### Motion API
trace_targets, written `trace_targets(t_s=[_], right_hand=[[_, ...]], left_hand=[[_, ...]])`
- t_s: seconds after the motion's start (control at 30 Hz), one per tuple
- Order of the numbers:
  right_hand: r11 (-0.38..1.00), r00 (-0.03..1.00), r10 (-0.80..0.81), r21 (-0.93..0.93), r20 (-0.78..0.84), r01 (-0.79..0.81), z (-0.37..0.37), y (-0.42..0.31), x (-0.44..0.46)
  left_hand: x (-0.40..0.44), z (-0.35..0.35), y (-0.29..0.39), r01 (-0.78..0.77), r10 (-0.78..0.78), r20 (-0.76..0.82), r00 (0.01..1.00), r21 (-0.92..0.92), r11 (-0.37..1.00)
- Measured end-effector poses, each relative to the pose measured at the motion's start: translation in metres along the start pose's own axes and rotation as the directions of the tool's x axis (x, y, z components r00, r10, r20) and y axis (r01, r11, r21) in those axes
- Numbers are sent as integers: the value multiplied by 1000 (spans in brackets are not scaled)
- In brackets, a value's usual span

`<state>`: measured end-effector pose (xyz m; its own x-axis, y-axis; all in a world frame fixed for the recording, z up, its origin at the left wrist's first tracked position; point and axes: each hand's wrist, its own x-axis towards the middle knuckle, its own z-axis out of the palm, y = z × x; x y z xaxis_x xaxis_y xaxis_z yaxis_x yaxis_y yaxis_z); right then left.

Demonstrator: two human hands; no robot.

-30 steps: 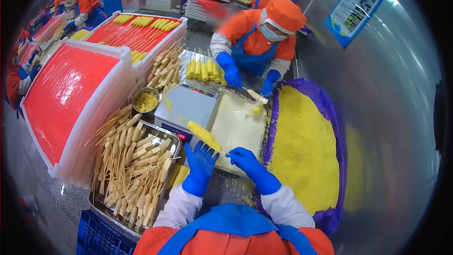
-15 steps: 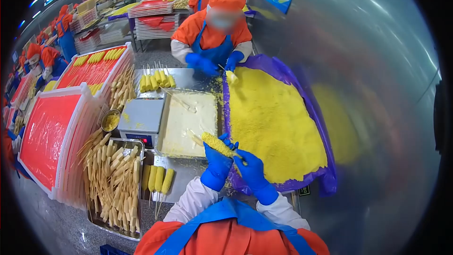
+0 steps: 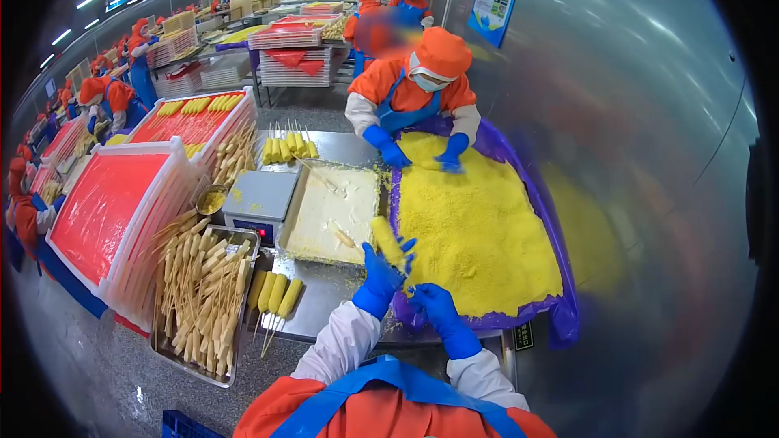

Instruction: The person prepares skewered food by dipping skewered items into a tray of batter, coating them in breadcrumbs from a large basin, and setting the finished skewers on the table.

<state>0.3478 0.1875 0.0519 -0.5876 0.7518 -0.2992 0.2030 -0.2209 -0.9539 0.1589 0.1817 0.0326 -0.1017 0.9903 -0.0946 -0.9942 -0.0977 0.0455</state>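
A yellow crumb-coated stick (image 3: 386, 239) stands tilted up and to the left, in front of the yellow crumb heap (image 3: 471, 235). My left hand (image 3: 380, 277), in a blue glove, is around its lower part. The fingers of my right hand (image 3: 438, 308), also gloved, are closed at the thin skewer below the coating. To the left lies the batter tray (image 3: 312, 253), with an uncoated or partly coated piece (image 3: 344, 238) in the white batter. Several coated sticks (image 3: 276, 294) lie on the metal table near its front edge.
A tray of uncoated skewered pieces (image 3: 203, 300) stands at left, beside a scale (image 3: 261, 195) and a small bowl (image 3: 212, 201). Stacked red-lined trays (image 3: 109, 203) stand farther left. Across the table, a co-worker's gloved hands (image 3: 422, 154) touch the crumbs, held in purple sheeting (image 3: 560, 276).
The coated stick has moved from over the batter tray to the crumb heap's left edge and turned more upright. The co-worker's hands, which held a stick, are now in the crumbs. The view has shifted.
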Motion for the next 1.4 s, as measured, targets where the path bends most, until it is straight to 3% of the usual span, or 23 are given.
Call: trace_targets(t_s=[0.07,0.13,0.17,0.2,0.23,0.4,0.6,0.67,0.7,0.8,0.87,0.93,1.0,1.03,1.07,1.1,1.13,1.2,1.23,1.27,1.3,1.37,1.4], right_hand=[[1000,1000,9,25,2,-9,10,8,-15],[999,1000,8,38,10,-8,16,3,-23],[995,1000,-2,103,10,1,21,-6,-29],[986,1000,-9,167,7,8,24,-10,-33],[985,1000,-6,170,1,6,25,-4,-32],[998,994,48,43,94,-53,50,23,-27],[993,993,114,18,-16,-114,81,44,-24],[994,992,113,9,-59,-113,89,48,-31],[995,991,96,-1,-90,-96,96,51,-31],[982,984,144,140,-104,-129,100,69,-33],[981,979,163,123,-119,-148,112,77,-39],[986,975,162,68,-155,-153,118,82,-44],[995,978,78,70,-195,-65,119,101,-48],[997,973,-28,58,-227,42,119,110,-48],[998,971,-20,60,-239,35,119,122,-52],[981,961,-134,-170,-243,94,117,136,-59],[908,945,-242,-394,-221,141,114,149,-61],[824,930,-295,-551,-219,131,106,163,-54],[713,916,-355,-688,-189,134,105,166,-48],[718,916,-350,-684,-197,127,106,167,-40],[693,904,-381,-707,-195,139,105,165,-32],[665,890,-412,-732,-196,146,101,160,-29],[552,902,-423,-814,-89,178,99,155,-32]], left_hand=[[9,-54,19,182,-74,526,847,-157,971],[-15,-15,18,101,-81,348,934,-41,994],[-36,30,8,-52,52,10,999,56,997],[-56,72,-2,-159,215,-312,925,198,967],[-70,101,-8,-164,231,-393,890,197,967],[-63,9,39,-51,54,-25,998,89,995],[-90,41,40,-274,328,-560,761,180,945],[-82,-46,61,-133,153,-143,978,144,981],[-84,-46,63,-128,141,-107,984,114,985],[-101,24,42,-263,328,-597,732,197,944],[-105,-52,61,-198,277,-536,798,200,959],[-106,-100,71,-20,19,32,999,50,999],[-112,-93,66,-90,96,-37,995,137,986],[-112,-93,67,-333,405,-242,882,289,898],[-109,-95,67,-491,674,-366,641,479,727],[-112,-88,72,-418,900,-124,419,853,312],[-110,-81,85,-448,860,256,442,893,-36],[-82,-66,97,-170,498,501,708,805,-569],[-63,-55,99,-221,132,533,836,547,-808],[-48,-47,99,-349,-236,409,882,226,-910],[-43,-53,98,-355,-244,406,881,226,-907],[-34,-64,94,-721,-653,325,684,166,-673],[-50,-74,94,-694,-648,251,719,319,-646]])
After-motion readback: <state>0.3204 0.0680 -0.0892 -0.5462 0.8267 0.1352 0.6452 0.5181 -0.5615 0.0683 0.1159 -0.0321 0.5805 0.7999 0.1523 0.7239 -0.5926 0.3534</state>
